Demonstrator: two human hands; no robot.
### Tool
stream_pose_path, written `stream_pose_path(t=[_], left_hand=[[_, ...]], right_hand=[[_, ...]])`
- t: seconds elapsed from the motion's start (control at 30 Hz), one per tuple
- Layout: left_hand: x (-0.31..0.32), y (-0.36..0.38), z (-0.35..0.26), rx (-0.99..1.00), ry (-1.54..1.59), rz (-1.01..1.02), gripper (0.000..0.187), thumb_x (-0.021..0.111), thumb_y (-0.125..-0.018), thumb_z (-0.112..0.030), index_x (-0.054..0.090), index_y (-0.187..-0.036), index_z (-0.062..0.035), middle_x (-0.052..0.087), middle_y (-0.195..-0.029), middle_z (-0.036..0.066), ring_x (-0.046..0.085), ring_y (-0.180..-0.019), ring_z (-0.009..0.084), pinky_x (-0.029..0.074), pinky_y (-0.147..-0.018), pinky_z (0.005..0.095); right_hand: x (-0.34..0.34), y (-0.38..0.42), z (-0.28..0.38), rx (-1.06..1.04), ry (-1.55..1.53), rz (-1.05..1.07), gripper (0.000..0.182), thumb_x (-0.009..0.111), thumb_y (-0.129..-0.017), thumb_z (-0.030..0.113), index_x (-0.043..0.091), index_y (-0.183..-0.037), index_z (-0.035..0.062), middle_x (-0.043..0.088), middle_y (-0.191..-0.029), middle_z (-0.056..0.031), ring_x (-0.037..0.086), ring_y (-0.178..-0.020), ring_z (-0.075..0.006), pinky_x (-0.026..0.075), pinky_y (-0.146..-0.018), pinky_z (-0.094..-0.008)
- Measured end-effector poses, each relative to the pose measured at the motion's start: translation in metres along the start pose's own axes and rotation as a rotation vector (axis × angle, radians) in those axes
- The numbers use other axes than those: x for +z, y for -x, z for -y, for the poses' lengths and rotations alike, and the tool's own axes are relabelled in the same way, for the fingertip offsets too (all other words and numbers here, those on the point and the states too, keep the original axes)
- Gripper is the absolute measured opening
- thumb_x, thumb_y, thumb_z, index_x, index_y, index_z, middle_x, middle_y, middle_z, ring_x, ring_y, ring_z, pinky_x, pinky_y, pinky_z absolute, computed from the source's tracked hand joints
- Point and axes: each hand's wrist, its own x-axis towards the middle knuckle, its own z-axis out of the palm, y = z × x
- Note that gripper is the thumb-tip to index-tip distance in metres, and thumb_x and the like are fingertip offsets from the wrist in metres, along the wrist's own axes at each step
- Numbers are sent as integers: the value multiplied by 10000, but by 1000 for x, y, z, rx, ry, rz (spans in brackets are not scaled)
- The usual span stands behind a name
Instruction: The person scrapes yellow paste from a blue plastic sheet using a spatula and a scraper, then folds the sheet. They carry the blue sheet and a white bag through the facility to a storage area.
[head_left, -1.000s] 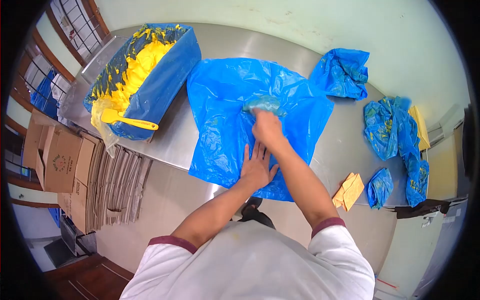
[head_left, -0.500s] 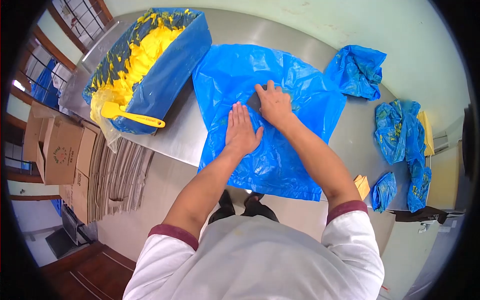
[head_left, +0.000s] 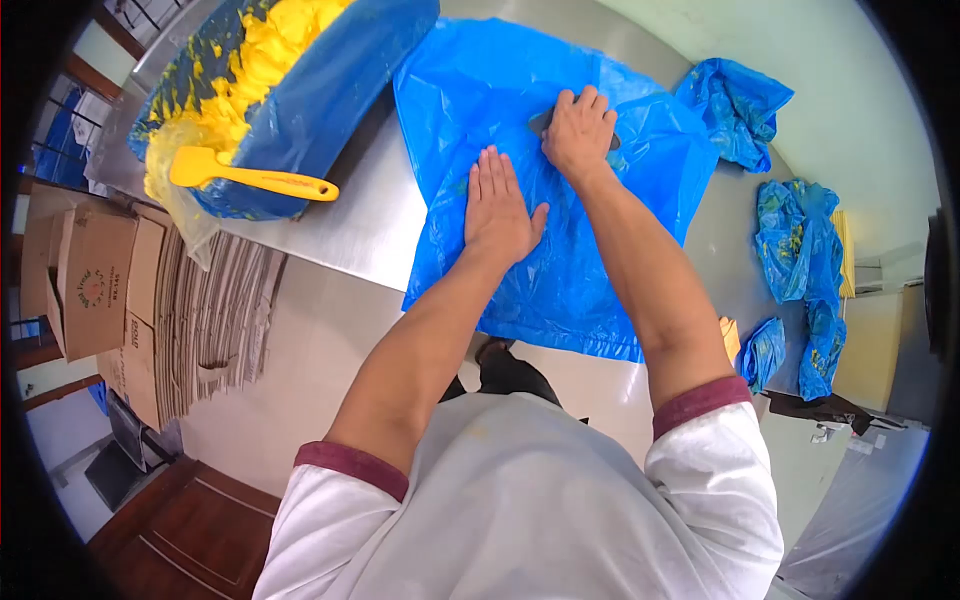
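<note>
A large blue plastic bag (head_left: pixel 640 230) lies spread flat on a steel table (head_left: pixel 350 235). My left hand (head_left: pixel 500 215) presses on it, palm down with the fingers stretched out. Farther up the bag, my right hand (head_left: pixel 580 135) is closed around a dark flat scraper (head_left: pixel 541 121) and holds it against the plastic. Most of the scraper is hidden under that hand. To the left stands a blue-lined bin (head_left: pixel 330 95) with a thick yellow paste (head_left: pixel 270 70) inside. A yellow spatula (head_left: pixel 255 178) rests across its near end, beside some clear plastic film.
Crumpled, yellow-smeared blue bags (head_left: pixel 735 110) lie along the table's right side, with more blue plastic (head_left: pixel 790 245) nearer me. An orange-yellow folded piece (head_left: pixel 729 338) sits near the front right edge. Flattened cardboard (head_left: pixel 215 320) and an open carton (head_left: pixel 90 285) stand at lower left.
The view has tipped, so everything sits higher in it. My right hand has slid the scraper a little farther away and rightward over the bag. My left hand stays pressed in place.
</note>
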Motion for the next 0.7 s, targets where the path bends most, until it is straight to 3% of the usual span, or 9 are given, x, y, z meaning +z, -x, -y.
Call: stream_pose_path(t=[0.03, 0.13, 0.23, 0.33, 0.43, 0.47, 0.53, 0.63, 0.7], left_hand=[[0, 2, -1, 3, 4, -2, 855, 413, -908, -500, 152, -1412, 140, 112, -1505, 296, 70, -1427, 369, 48, -1161, 439], [-3, 2, -1, 2, 18, 18, 859, 414, -907, -501, 149, -1410, 143, 111, -1503, 299, 66, -1427, 372, 46, -1161, 441], [-5, 2, -1, 2, 15, 32, 866, 414, -906, -505, 144, -1409, 147, 105, -1503, 302, 60, -1426, 375, 43, -1161, 441], [-1, 2, -1, 10, 20, 6, 870, 416, -905, -505, 143, -1407, 151, 101, -1502, 305, 58, -1426, 379, 46, -1161, 442], [-4, 3, -2, 10, 41, 10, 867, 429, -902, -496, 150, -1406, 152, 104, -1502, 305, 62, -1426, 375, 51, -1161, 442], [-4, 4, 0, 14, 47, 4, 865, 438, -899, -493, 159, -1403, 153, 113, -1499, 306, 68, -1425, 376, 53, -1160, 447], [-5, 3, 0, 32, 57, -2, 863, 454, -892, -486, 177, -1398, 155, 131, -1494, 308, 80, -1423, 379, 56, -1157, 458], [-3, 10, -30, 129, -12, -7, 822, 476, -883, -469, 217, -1414, 104, 197, -1487, 278, 116, -1415, 381, 61, -1153, 476], [7, 25, -63, 279, 116, 95, 773, 471, -882, -460, 242, -1433, 33, 248, -1480, 242, 146, -1407, 380, 63, -1148, 494]], right_hand=[[-1, 0, -3, 13, 4, -5, 266, 661, -708, 149, 608, -949, 51, 514, -1034, -144, 511, -962, -308, 416, -790, -425], [-1, 0, -9, -50, -7, 55, 489, 805, -618, 261, 585, -1002, 55, 512, -1073, -154, 505, -1012, -320, 423, -815, -433], [-24, 31, -3, -134, -123, 14, 347, 749, -666, 179, 600, -951, 48, 516, -1029, -136, 514, -967, -299, 425, -789, -403], [-24, 20, -19, -90, -52, 45, 388, 775, -642, 182, 598, -963, 55, 517, -1037, -130, 515, -987, -288, 428, -791, -404], [-23, 17, -29, -204, -45, 30, 338, 731, -675, 146, 597, -977, 74, 524, -1017, -125, 534, -965, -285, 440, -758, -396], [-18, 17, -36, -241, -42, -2, 304, 662, -719, 109, 593, -1014, 83, 562, -957, -128, 573, -885, -293, 462, -707, -402], [-59, 19, -50, -246, -256, -58, 271, 621, -733, 91, 604, -1003, 77, 585, -908, -131, 590, -836, -300, 476, -686, -409], [-76, 53, -67, -373, -374, -54, 242, 599, -733, 81, 620, -974, 63, 612, -873, -135, 605, -813, -308, 492, -690, -418], [-63, 82, -67, -471, -422, 18, 207, 600, -718, 82, 637, -920, 55, 627, -885, -126, 608, -820, -310, 498, -704, -431]])
